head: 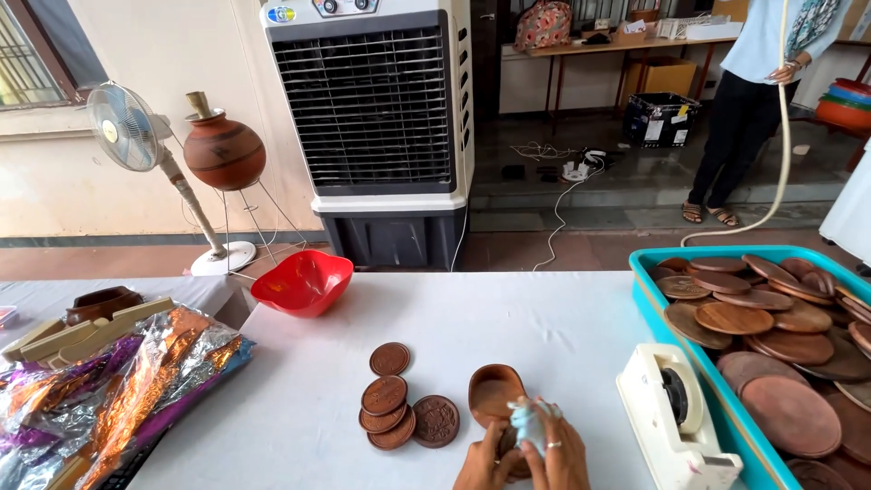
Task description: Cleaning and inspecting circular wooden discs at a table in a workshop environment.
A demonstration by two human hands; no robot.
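At the bottom edge, my left hand and my right hand meet over the white table. The right hand grips a small pale blue wad, perhaps cloth or tape. The left hand touches a brown disc half hidden beneath both hands. A small brown oval wooden bowl lies just above them. To the left lie several round brown embossed coasters, some stacked.
A white tape dispenser stands at the right beside a teal tray full of brown wooden discs. A red bowl sits at the table's far edge. Shiny foil wrapping lies left. An air cooler, fan, clay pot and a standing person are behind.
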